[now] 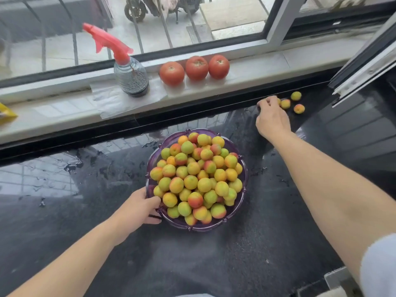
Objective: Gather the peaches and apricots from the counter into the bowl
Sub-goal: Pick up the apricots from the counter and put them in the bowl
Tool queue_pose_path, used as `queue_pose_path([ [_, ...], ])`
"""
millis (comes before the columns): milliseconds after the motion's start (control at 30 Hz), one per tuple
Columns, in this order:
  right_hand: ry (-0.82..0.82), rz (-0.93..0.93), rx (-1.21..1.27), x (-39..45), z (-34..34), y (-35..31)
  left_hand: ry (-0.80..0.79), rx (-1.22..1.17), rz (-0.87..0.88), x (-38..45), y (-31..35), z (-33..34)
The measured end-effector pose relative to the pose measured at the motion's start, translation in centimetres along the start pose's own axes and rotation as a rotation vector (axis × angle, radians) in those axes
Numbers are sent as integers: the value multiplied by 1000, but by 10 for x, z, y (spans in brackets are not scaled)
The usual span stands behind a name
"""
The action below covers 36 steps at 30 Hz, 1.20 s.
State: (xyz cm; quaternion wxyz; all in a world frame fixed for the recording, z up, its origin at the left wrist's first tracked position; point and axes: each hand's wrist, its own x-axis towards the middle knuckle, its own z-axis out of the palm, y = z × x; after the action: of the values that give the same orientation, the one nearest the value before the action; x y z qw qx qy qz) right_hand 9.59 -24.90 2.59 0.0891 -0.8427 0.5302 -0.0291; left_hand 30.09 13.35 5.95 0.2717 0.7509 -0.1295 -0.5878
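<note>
Head view: left hand (137, 209) fingers grip the heaped purple plastic bowl's (244, 181) near-left rim; right hand (272, 118) fingers curl over small yellow-orange fruit (285, 103) far right on the black desk (257, 254).

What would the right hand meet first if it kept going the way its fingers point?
Probably the loose fruit just beyond the right hand; one partly hidden piece already sits at the fingertips. Depth is uncertain from one view.

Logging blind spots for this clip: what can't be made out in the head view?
- Fruit under the right hand: fingers cover it; only an edge shows, so a grip is unclear.
- Purple bowl: its depth and lower fruit are hidden by the heaped pile.
- Yellow packet: cut off by the left edge.
- Left hand on the rim: its palm side faces away.
</note>
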Motion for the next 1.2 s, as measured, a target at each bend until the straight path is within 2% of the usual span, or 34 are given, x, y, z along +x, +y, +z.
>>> queue_pose_path([
  [133,-46,32,-121,29,6,4,-31,3,5,-1,4,-2],
  [333,-33,27,-104,39,11,6,-14,-16,-5,-4,5,0],
  [500,36,-58,8,2,25,2,2,-3,-17,-2,4,2],
  [667,-74,-31,143,-64,26,-3,29,-51,-27,-5,4,9],
  [767,-169,137,374,-98,15,-2,27,-54,-17,-9,4,9],
  [867,-184,283,852,-135,-10,-9,9,-35,-13,-13,5,7],
  [933,-210,309,1117,-159,-31,-20,-3,-22,-18,-15,6,6],
  [1133,-377,143,1360,-203,-73,-56,17,-89,-28,-21,-3,14],
  [1200,-418,98,1319,-210,-77,-69,30,-119,-36,-22,-6,16],
])
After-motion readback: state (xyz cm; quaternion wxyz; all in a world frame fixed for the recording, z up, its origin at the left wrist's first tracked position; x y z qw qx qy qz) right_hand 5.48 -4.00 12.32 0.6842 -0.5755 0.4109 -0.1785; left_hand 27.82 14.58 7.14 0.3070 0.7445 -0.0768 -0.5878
